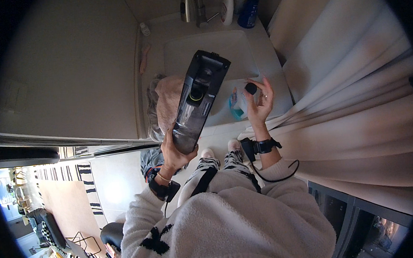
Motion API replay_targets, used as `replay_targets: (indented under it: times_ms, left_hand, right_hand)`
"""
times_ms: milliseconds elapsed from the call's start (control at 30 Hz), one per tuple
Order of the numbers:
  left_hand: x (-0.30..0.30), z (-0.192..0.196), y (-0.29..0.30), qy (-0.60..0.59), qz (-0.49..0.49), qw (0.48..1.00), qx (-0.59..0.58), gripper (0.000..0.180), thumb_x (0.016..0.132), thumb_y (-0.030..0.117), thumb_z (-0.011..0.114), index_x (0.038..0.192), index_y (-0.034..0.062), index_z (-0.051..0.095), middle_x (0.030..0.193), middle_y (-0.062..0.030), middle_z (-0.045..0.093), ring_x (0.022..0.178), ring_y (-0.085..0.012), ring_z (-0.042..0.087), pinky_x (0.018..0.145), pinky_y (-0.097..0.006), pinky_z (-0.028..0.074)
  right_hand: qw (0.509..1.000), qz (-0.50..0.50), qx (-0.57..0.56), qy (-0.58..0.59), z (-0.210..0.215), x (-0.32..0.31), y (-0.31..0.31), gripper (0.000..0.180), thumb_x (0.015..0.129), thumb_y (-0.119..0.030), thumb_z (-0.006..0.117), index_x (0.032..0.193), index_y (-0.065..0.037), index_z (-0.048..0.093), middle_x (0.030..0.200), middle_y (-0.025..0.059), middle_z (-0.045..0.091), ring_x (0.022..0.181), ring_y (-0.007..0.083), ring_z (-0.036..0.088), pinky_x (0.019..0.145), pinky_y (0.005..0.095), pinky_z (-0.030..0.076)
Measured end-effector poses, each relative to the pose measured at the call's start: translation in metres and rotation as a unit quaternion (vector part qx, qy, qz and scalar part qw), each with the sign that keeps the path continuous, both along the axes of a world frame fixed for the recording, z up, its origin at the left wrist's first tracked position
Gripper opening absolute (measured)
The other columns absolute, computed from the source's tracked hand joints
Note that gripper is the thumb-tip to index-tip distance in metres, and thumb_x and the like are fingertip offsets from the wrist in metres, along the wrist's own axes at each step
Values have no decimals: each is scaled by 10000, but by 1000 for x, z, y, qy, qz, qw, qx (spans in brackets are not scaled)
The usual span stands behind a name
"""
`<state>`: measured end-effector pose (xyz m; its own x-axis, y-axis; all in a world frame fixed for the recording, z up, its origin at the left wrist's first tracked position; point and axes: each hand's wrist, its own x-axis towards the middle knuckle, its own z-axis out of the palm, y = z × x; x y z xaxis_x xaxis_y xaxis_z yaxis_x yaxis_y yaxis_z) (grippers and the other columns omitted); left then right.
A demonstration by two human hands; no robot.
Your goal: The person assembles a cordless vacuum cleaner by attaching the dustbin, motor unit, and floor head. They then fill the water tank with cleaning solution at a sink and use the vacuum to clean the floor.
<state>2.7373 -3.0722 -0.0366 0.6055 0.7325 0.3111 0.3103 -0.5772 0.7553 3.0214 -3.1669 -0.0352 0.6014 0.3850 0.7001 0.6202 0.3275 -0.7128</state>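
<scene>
My left hand (174, 152) is wrapped round the lower end of a long water tank (192, 118), black with a see-through body. The tank is tilted over the front of the sink (173, 48), its upper end leaning right. A round opening with a yellow-green ring shows on its face. Between the thumb and fingers of my right hand (261, 106) is a small black cap (251, 89), apart from the tank. Just left of that hand stands a clear bottle (236, 107) with blue-green liquid, partly hidden by the fingers.
A pink cloth (168, 99) lies bunched left of the tank. Behind the basin are a faucet (201, 13), a white spray bottle (227, 8) and a dark blue bottle (250, 7). A pale curtain (344, 68) hangs at the right; a cabinet panel (70, 71) borders the left.
</scene>
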Motion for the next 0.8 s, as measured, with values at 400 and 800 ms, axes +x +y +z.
replay_targets:
  times_ms: [400,800]
  left_hand:
    - [-1,1,0,22,-8,1000,-7,963,559,298,829,1368,-21,417,1050,-265,623,918,-422,654,828,-451,526]
    - [-9,-6,-2,43,-17,999,-1,972,564,296,839,1371,-30,406,1134,-273,606,977,-420,647,857,-444,525]
  right_hand:
    - [999,38,27,14,12,1,4,532,937,-155,651,1383,-50,380,1175,148,621,1108,221,597,987,357,468]
    - [911,-166,-372,65,-62,81,-16,330,945,-330,619,861,-20,695,744,119,668,759,275,654,666,400,492]
